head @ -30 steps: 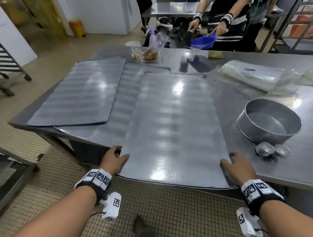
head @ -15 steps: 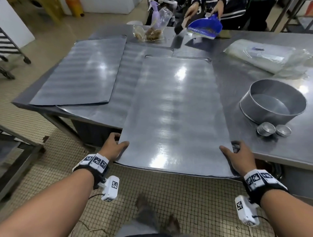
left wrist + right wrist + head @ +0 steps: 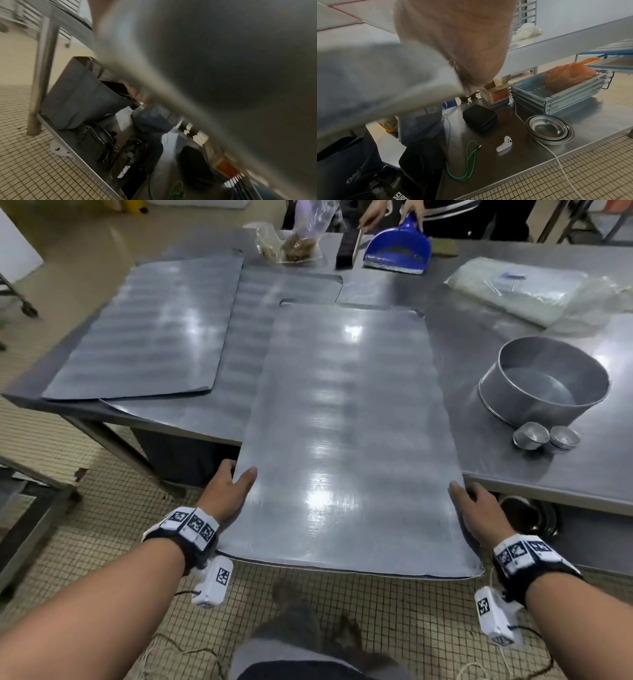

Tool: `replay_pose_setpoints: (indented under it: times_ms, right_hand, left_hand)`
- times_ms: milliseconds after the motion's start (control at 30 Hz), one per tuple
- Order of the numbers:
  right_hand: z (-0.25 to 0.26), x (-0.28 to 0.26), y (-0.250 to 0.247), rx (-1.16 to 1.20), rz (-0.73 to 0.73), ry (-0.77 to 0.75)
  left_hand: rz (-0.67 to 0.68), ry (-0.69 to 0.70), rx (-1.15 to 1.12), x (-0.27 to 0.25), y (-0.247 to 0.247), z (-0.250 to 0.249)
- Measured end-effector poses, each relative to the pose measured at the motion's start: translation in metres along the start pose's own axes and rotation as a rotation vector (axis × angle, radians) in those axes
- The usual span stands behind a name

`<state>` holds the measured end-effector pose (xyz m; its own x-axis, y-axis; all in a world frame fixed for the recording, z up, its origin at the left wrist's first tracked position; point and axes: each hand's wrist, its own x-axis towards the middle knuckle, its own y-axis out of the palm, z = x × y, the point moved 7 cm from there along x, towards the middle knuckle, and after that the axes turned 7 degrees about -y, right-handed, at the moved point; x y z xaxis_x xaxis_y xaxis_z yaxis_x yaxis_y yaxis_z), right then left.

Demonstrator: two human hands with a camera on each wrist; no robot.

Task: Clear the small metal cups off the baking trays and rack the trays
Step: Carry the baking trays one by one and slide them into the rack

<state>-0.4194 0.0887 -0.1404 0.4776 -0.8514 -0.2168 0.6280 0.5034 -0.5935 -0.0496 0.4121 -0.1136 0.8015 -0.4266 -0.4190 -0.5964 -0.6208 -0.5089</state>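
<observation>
A flat metal baking tray [image 3: 346, 440] juts well out over the near edge of the steel table [image 3: 513, 470]. My left hand [image 3: 227, 486] grips its left edge, thumb on top. My right hand [image 3: 476, 506] grips its right edge the same way. Both wrist views show only the tray's blurred underside [image 3: 223, 67] [image 3: 368, 81] close to the lens. Two more trays [image 3: 150, 330] [image 3: 246, 344] lie overlapped on the table to the left. Two small metal cups [image 3: 530, 435] [image 3: 563, 437] sit on the table at the right, off the trays.
A round metal cake tin [image 3: 544, 380] stands behind the cups. A plastic-wrapped pack [image 3: 513, 287] lies at the far right. Another person's hands hold a blue dustpan [image 3: 397, 251] at the far edge. Bags [image 3: 82, 94], bowls [image 3: 549, 128] and crates [image 3: 556, 92] fill the shelf below.
Both hands have drawn the tray toward me, so more of it overhangs the table edge. The person opposite has brought the blue dustpan down to the tabletop.
</observation>
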Motion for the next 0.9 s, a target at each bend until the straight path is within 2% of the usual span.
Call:
replay_pose_setpoints:
  times_ms: [300, 500, 900]
  right_hand:
    - [-0.006, 0.006, 0.007, -0.010, -0.078, 0.029]
    - [0.000, 0.003, 0.008, 0.033, -0.112, 0.012]
    - [0.033, 0.003, -0.025, 0.085, -0.185, -0.107]
  left_hand:
    - [-0.020, 0.096, 0.129, 0.003, -0.002, -0.004]
    - [-0.013, 0.093, 0.012, 0.012, 0.002, 0.000]
    - [-0.163, 0.176, 0.016, 0.007, -0.017, -0.027]
